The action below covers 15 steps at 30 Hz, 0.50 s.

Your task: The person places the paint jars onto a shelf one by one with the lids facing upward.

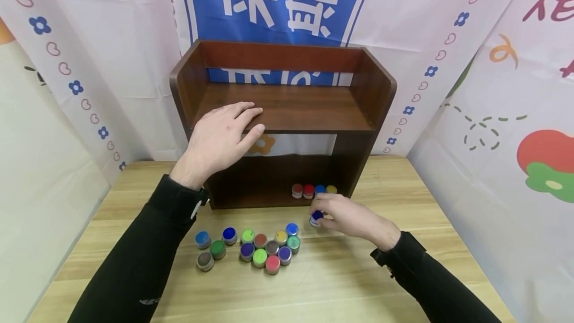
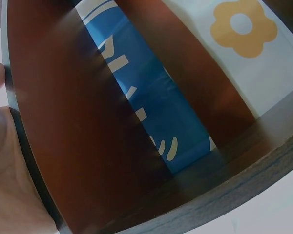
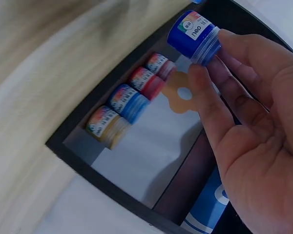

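My right hand (image 1: 347, 218) pinches a dark blue paint jar (image 1: 316, 219) between thumb and fingers, just in front of the brown wooden shelf (image 1: 287, 108). In the right wrist view the jar (image 3: 193, 34) is tilted, its printed label and clear rim showing. Beyond it, in the lower compartment, a brownish-red jar, a red jar (image 1: 308, 192), a blue jar and a yellow jar (image 3: 106, 126) stand in a row at the right end. My left hand (image 1: 219, 141) lies with fingers extended over the left side of the upper board; in the left wrist view it shows only partly, beside the shelf's edge.
On the wooden table (image 1: 341, 288), several more paint jars form a tight cluster (image 1: 271, 248) before the shelf. A looser group, including a green jar (image 1: 217, 249), stands to its left. Printed curtains (image 1: 484, 113) surround the table at the back and sides.
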Motion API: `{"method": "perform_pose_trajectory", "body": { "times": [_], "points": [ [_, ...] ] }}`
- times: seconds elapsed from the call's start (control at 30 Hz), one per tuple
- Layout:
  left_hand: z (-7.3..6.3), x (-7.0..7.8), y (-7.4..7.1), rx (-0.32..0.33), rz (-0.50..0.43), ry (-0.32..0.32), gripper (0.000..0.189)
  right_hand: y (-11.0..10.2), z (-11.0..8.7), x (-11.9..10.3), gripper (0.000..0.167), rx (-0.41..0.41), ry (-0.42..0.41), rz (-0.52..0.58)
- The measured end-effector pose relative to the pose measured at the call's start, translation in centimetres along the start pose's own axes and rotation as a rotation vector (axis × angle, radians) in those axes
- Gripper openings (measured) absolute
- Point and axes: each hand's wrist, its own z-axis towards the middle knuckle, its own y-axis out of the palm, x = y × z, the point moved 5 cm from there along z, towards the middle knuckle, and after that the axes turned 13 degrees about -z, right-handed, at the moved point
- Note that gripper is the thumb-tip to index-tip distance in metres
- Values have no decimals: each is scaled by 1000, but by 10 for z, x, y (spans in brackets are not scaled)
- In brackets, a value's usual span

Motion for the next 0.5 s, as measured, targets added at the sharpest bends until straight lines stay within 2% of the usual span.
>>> {"method": "perform_pose_trajectory", "body": {
  "times": [0.23, 0.5],
  "points": [
    [-1, 0, 0, 7, 2, 2, 66, -13, 18, -2, 23, 52, -1, 28],
    [-1, 0, 1, 19, 0, 3, 67, -24, 38, -3, 23, 75, 10, 52]
  ]
}}
